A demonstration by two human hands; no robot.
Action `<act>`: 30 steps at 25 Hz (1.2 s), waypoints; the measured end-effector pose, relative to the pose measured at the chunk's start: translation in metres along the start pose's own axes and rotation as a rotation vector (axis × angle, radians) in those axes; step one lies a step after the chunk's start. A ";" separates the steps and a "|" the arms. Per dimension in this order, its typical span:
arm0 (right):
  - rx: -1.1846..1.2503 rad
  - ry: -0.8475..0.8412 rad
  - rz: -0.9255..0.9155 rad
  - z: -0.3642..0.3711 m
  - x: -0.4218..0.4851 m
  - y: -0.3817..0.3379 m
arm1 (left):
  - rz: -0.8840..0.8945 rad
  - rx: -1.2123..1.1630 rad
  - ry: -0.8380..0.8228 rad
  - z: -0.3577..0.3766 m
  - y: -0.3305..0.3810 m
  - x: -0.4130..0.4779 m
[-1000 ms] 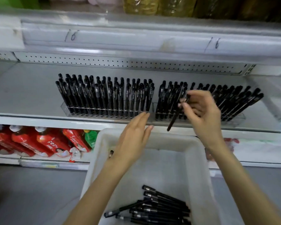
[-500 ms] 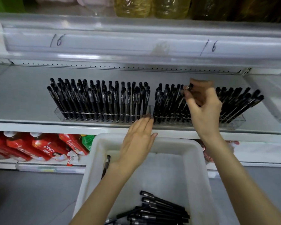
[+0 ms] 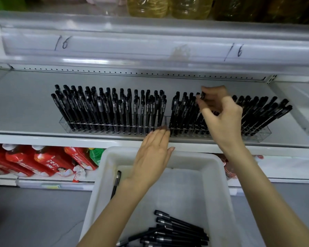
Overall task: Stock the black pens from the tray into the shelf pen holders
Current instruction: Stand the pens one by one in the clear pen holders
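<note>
The right hand point(image 3: 221, 116) pinches the top of a black pen point(image 3: 202, 95) with curled fingers, seating it in the clear holder point(image 3: 260, 135) below. The left hand point(image 3: 153, 154) is flat, fingers straight, with its tips at the holder's front edge, beside the full holder point(image 3: 64, 123) on its left. More pens point(image 3: 178, 229) lie in the tray point(image 3: 194, 158) under both wrists. A crooked push could miss the slot and topple the leaning neighbours.

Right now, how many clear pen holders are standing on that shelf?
2. The left holder is packed with black pens; the right holder stands beside it, partly hidden by the right grip, which pinches a pen at its top.
</note>
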State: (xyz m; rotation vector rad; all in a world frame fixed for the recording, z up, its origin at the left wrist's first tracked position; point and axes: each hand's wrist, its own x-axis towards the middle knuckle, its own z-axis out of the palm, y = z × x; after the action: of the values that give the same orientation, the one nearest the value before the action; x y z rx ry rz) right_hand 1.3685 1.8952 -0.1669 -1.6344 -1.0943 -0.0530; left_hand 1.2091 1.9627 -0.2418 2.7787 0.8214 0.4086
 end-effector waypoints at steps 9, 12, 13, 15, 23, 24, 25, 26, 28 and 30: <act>-0.204 -0.010 -0.059 0.010 -0.005 0.019 | -0.048 -0.201 0.033 -0.004 -0.006 -0.016; -0.205 -0.008 -0.050 0.011 -0.006 0.015 | -0.126 -0.307 0.054 -0.011 -0.014 -0.028; -0.199 0.018 -0.045 0.011 -0.007 0.014 | -0.147 -0.327 0.069 -0.015 -0.017 -0.032; -0.160 0.115 -0.042 0.011 -0.011 0.008 | -0.212 -0.380 0.122 -0.025 -0.023 -0.043; 0.030 -0.682 -0.052 0.103 -0.108 -0.010 | -0.658 -0.732 0.191 -0.045 -0.069 -0.121; -0.029 -0.856 -0.080 0.120 -0.120 -0.004 | -0.708 -0.784 0.161 -0.041 -0.074 -0.128; -0.093 -0.971 -0.121 0.136 -0.130 0.002 | -0.760 -0.838 0.136 -0.038 -0.078 -0.134; -0.149 -1.023 -0.164 0.149 -0.138 0.007 | -0.797 -0.877 0.124 -0.034 -0.081 -0.140; -0.195 -1.022 -0.204 0.168 -0.144 0.013 | -0.825 -0.907 0.115 -0.029 -0.084 -0.148; -0.193 -1.021 -0.207 0.179 -0.144 0.017 | -0.833 -0.950 0.113 -0.026 -0.084 -0.150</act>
State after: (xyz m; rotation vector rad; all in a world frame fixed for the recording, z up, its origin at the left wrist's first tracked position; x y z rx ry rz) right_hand 1.2114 1.9477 -0.3265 -1.7258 -2.0708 0.6206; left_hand 1.0379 1.9510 -0.2713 1.4153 1.2722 0.5777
